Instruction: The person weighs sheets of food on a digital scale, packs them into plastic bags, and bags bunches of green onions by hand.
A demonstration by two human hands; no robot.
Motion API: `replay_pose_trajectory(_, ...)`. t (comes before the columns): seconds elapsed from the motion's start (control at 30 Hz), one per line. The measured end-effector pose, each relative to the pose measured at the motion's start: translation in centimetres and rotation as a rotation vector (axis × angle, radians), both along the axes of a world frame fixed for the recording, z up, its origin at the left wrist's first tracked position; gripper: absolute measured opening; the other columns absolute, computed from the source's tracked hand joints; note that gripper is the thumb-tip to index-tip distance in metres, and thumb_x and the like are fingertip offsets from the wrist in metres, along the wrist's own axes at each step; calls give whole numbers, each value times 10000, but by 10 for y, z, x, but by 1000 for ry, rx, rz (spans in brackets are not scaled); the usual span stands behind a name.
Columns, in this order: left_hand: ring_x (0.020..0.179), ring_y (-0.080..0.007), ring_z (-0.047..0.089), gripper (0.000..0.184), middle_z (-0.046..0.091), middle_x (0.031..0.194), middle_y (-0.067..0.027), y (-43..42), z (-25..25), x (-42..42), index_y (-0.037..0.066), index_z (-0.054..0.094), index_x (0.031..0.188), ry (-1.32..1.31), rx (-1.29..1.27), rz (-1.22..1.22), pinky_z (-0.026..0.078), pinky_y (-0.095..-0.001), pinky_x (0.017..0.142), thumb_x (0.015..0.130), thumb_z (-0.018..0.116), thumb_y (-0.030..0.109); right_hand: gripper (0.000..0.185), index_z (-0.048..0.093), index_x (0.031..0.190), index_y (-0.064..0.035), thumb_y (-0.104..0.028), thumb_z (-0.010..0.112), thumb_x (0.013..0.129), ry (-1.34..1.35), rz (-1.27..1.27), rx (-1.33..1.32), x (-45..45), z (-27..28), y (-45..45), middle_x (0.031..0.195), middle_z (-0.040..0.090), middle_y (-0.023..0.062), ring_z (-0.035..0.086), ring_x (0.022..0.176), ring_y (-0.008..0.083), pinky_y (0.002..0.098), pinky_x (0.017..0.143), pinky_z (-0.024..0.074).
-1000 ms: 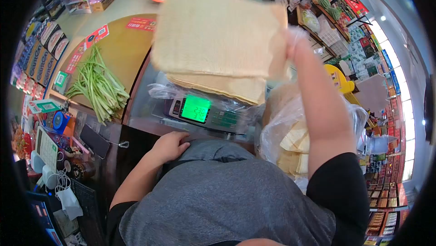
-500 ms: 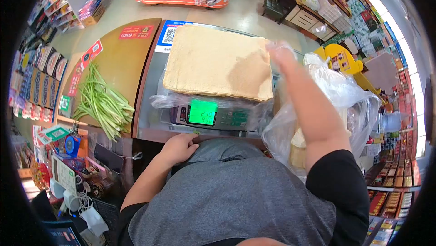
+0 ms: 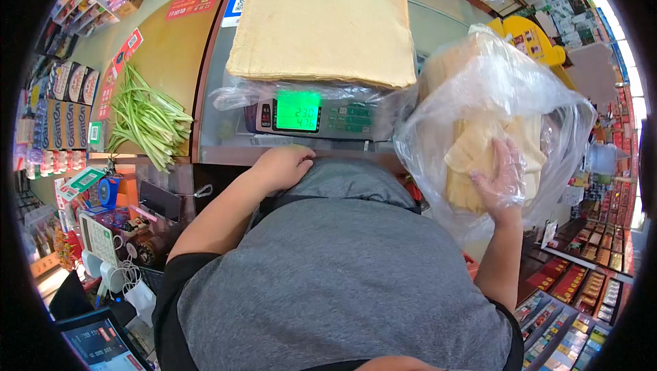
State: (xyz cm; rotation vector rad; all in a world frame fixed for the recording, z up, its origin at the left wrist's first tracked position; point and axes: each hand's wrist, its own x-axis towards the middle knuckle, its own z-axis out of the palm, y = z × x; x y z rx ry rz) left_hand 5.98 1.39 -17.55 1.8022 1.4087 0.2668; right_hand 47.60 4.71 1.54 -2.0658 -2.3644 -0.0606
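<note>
A thick stack of pale yellow tofu sheets [image 3: 321,32] lies on plastic film on top of a digital scale [image 3: 342,119] with a lit green display. To the right, a large clear plastic bag [image 3: 438,107] stands open around another pile of folded tofu sheets [image 3: 472,145]. My right hand [image 3: 503,176], in a thin clear glove, rests on that pile with its fingers apart. My left hand [image 3: 287,167] is bare and loosely closed at the counter's front edge, close to my waist; its fingertips are partly hidden.
Green leafy stalks [image 3: 147,118] lie on the wooden counter [image 3: 174,49] at the left. A yellow holder [image 3: 530,39] stands behind the bag. At lower left are a calculator [image 3: 99,237], white cables and a screen [image 3: 102,343]. Shelves of packets line the right.
My right hand has moved from the right edge of the stack on the scale down into the bag. My left hand stays at the counter edge. The view has tilted downward.
</note>
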Motion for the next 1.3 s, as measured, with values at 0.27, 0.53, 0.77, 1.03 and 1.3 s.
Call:
replay_pose_trajectory(0.27,1037,-378,641,311,685,1076,-209,7,32,68,28,671,1160,-72,78,-142,511,-441,915,917,590,205,686,553,1373,-109,-235,788,741,-44,12,82,-9,-2,-6,1425,500,214,434,1335,391,456,1120,363)
replay_pose_trajectory(0.53,1088,-371,621,304,667,1126,-214,-6,40,84,16,670,1165,-87,-7,-93,488,-427,954,934,590,196,264,715,1049,-104,-294,665,873,132,-98,445,68,6,18,1070,690,148,598,1081,353,457,985,448)
replay_pose_trajectory(0.77,1082,-373,620,310,671,1109,-211,-6,48,106,17,659,1189,-51,49,-114,486,-421,951,936,588,181,267,693,942,-66,-322,614,936,128,-112,229,104,46,92,943,664,169,610,960,356,439,834,481)
replay_pose_trajectory(1.03,1060,-362,627,287,670,1086,-205,-9,50,118,16,670,1164,-85,90,-60,497,-419,931,929,597,163,172,710,1010,-90,-205,694,883,447,260,-156,116,59,50,984,671,90,635,936,250,387,837,494)
replay_pose_trajectory(1.3,1057,-369,624,290,667,1072,-207,-6,38,116,11,668,1159,-112,91,-57,496,-419,932,926,603,172,486,647,1263,-127,-163,761,792,173,364,156,107,61,22,1297,615,132,535,1264,312,411,1098,409)
